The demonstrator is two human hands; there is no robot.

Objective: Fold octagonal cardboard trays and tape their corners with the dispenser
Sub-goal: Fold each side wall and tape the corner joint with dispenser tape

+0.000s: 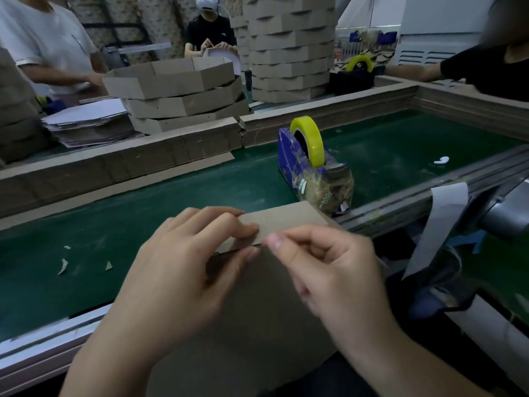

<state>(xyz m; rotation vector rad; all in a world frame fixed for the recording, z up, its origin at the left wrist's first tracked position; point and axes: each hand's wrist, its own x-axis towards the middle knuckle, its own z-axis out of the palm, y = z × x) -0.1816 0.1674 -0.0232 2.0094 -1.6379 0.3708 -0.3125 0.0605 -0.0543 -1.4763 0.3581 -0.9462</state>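
Lying over the near edge of the green belt [143, 224], the cardboard tray [257, 325] is held at one flap: the left hand [183, 270] pinches it between fingers and thumb, and the right hand [329, 270] nips the same edge with thumb and forefinger. I judge the board light and stiff, yet easy to crease at its folds, so it is better gripped close to the corner. Just beyond stands the blue dispenser [312, 167], with folded trays [183, 93] stacked farther behind.
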